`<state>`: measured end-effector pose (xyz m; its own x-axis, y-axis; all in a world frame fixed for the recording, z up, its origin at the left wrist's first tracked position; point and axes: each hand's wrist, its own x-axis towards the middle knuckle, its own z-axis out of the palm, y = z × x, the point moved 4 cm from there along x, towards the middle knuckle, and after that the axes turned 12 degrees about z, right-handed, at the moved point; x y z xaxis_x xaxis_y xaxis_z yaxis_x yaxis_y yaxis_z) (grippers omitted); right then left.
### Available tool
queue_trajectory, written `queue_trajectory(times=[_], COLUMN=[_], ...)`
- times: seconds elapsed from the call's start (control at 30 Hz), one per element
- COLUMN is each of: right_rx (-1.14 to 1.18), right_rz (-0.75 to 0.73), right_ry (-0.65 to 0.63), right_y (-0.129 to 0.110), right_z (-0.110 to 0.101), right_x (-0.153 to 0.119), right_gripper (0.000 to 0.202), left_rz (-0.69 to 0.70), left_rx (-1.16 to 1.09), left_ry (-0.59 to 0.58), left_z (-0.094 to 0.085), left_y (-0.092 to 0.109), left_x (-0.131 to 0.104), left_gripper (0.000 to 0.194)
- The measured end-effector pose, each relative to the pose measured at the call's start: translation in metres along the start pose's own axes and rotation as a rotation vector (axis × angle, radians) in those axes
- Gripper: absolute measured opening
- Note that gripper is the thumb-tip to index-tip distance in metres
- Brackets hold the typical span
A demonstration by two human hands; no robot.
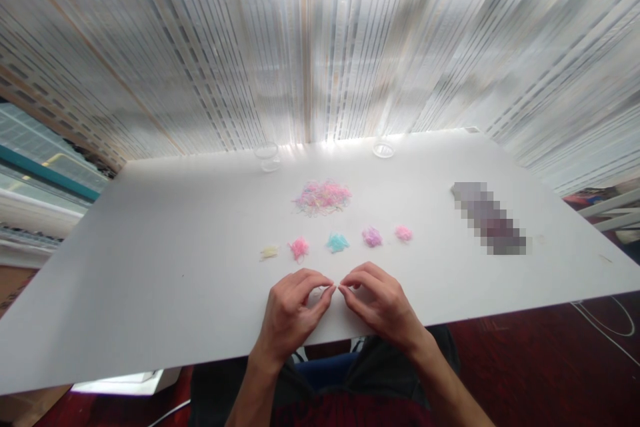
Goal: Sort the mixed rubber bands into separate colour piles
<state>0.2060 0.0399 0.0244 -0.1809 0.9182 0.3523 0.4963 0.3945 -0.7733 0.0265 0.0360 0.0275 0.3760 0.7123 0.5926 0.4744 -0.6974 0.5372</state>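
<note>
Above the table's front edge, my left hand (294, 310) and my right hand (384, 300) meet almost fingertip to fingertip. Each is closed in a pinch of thumb and forefinger; whatever lies between the tips is too small to make out. Just beyond them runs a row of small piles of what look like tiny rubber bands: yellow (269, 252), deep pink (299, 248), turquoise (337, 242), purple (373, 236) and light pink (403, 233). Farther back lies a larger mixed-colour heap (323, 197) of the same strands.
A clear round container (267, 152) and a clear round dish or lid (383, 149) stand at the back edge of the white table (150, 260). A blurred-out dark object (490, 219) lies on the right. A sheer striped curtain (310, 47) hangs behind.
</note>
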Motion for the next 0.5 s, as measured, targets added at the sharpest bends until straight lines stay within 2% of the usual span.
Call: queue_trajectory(times=[0.5], right_rx=[-0.001], right_rz=[0.005], right_ry=[0.028], right_y=[-0.0010], right_z=[-0.0014], right_x=[0.0014], right_gripper=[0.011], left_rz=[-0.018], left_rx=[0.020], left_ry=[0.020], left_z=[-0.0008], left_y=[0.0003], left_x=[0.0007], left_gripper=[0.008])
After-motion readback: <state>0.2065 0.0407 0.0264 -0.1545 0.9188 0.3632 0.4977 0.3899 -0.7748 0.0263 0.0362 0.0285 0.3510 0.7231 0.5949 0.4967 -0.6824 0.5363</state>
